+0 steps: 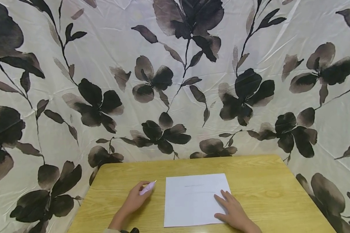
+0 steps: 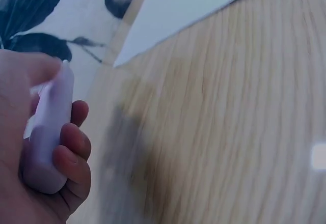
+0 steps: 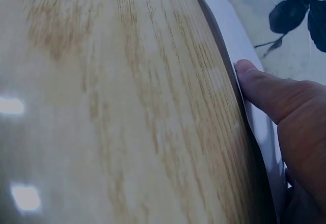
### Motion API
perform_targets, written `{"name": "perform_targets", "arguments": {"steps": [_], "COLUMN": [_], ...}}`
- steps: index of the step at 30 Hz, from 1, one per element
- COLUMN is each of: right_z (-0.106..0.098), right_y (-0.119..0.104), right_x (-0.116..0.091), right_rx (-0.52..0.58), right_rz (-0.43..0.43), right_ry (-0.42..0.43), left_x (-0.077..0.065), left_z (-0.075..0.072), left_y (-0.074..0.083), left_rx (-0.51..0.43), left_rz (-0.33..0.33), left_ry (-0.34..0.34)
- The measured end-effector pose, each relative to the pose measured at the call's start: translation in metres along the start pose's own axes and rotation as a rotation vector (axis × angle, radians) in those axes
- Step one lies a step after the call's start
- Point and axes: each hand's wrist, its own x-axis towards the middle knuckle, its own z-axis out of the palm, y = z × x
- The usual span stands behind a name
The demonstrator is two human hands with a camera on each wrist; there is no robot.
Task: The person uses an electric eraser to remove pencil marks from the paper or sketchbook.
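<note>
White paper (image 1: 189, 207) on bench (image 1: 259, 181) | left hand (image 1: 135, 198) grips lilac pointed tool (image 1: 147, 188), paper's nine o'clock | right hand (image 1: 235, 211) spread at its four | I judge it early: faint lines (image 1: 193, 186) only, tool off paper

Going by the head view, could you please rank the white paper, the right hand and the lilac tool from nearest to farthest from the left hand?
1. Lilac tool: held in the left hand.
2. White paper: to the right of the left hand, apart from it.
3. Right hand: farther right, at the sheet's right edge.
</note>
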Motion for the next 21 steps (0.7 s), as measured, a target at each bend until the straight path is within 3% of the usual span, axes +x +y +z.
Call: {"name": "perform_targets", "arguments": {"steps": [6, 14, 21], "right_z": [-0.001, -0.002, -0.004], "right_y": [0.000, -0.002, -0.004], "right_x": [0.001, 0.001, 0.001], "right_rx": [0.014, 0.001, 0.003], "right_rz": [0.009, 0.018, 0.039], "right_ry": [0.003, 0.008, -0.015], "left_x": [0.013, 0.024, 0.031], "left_z": [0.016, 0.039, 0.057], "left_y": [0.010, 0.023, 0.027], "left_rx": [0.009, -0.029, -0.010], "left_rz": [0.015, 0.101, 0.110], "left_ry": [-0.004, 0.006, -0.044]}}
